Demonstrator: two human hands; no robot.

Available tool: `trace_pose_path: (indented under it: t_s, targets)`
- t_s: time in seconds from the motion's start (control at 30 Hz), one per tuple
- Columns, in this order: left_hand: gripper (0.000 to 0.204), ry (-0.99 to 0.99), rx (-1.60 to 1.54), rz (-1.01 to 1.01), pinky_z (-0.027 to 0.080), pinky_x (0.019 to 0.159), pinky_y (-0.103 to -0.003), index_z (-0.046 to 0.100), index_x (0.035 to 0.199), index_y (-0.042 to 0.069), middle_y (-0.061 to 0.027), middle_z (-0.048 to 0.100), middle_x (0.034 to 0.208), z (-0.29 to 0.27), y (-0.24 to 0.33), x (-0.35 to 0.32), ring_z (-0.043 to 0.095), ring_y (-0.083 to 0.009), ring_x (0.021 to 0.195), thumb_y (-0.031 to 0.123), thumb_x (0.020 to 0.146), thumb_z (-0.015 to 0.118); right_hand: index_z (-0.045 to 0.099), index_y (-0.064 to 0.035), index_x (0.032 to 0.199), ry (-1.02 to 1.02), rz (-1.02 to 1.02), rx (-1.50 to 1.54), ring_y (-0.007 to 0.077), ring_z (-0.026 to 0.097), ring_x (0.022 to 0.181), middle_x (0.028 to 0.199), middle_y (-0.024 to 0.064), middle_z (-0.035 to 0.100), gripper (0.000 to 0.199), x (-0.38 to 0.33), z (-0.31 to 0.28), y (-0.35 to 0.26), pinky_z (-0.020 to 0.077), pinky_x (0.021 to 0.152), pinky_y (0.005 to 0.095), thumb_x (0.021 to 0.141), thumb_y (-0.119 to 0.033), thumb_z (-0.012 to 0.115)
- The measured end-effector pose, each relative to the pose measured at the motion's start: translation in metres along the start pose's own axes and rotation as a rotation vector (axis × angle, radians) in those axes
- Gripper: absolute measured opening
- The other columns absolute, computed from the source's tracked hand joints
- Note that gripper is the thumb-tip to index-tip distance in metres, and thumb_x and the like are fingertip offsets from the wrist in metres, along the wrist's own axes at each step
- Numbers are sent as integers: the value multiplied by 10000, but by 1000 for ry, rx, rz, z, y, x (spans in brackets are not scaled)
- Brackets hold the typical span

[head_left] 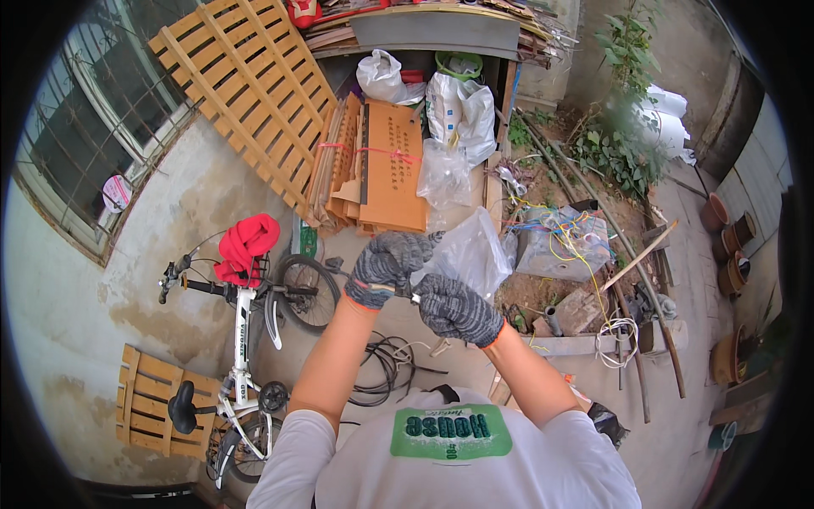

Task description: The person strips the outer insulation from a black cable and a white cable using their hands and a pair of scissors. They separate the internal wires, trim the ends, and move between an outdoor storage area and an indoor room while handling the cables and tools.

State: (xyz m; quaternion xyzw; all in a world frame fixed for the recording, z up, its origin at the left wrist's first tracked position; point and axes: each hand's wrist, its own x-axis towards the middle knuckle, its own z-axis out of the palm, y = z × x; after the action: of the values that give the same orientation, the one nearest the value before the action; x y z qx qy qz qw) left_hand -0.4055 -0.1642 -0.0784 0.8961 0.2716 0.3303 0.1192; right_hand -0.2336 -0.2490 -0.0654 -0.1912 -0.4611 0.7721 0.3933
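While I stand over the yard, my gloved left hand (pixel 386 267) and right hand (pixel 456 310) are both pinched shut on a clear plastic bag (pixel 465 253) held up at chest height. I cannot tell what is inside it. Beyond it, white sacks (pixel 462 109) bulge beside bundled cardboard (pixel 381 165), and a white bicycle (pixel 242 339) stands at my left.

clear plastic bag (pixel 469 252) | crumpled, upright | held mid-air at chest height | small metal piece (pixel 415 297) at its lower edge
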Motion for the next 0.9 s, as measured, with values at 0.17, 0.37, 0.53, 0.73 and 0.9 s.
trace_pose_path:
  t_s: [0.17, 0.37, 0.53, 0.73, 0.9]
  targets:
    - [381, -238, -795, 81, 468, 696, -326, 517, 1118, 47, -56, 581, 916, -38, -36, -10, 571, -182, 758, 93, 742, 549, 530, -42, 902, -118, -417, -867, 208, 477, 711, 785, 64, 507, 176, 0, -8, -1, 409, 622, 300, 744, -106, 576]
    - [375, -442, -472, -175, 429, 840, -287, 551, 1066, 4, -113, 587, 1030, -134, 19, 24, 546, -204, 985, 115, 718, 637, 547, -29, 899, 187, 90, -430, 133, 499, 667, 759, 40, 530, 115, -9, -2, -9, 439, 601, 273, 788, -55, 551]
    - [574, -282, 237, -8, 243, 997, -360, 496, 1174, 89, -121, 515, 1153, -139, 71, 42, 497, -242, 1041, 222, 646, 679, 543, -22, 886, 224, -264, -707, 88, 434, 549, 637, 10, 481, 86, -1, -7, 13, 394, 514, 233, 835, -86, 515]
    - [195, -459, 762, 146, 268, 988, -459, 593, 876, 119, -38, 526, 671, -98, 93, 17, 539, -200, 779, 223, 715, 556, 537, -23, 862, 372, -94, -523, 99, 445, 536, 622, 27, 475, 72, 10, 11, 7, 396, 506, 249, 825, -84, 526]
    - [122, 67, 742, 117, 360, 892, -462, 573, 800, 103, -52, 500, 626, -73, 100, -15, 526, -206, 664, 126, 681, 584, 536, -30, 844, 434, -102, -303, 92, 448, 557, 638, 28, 465, 59, 10, 19, -5, 380, 504, 250, 825, -83, 519]
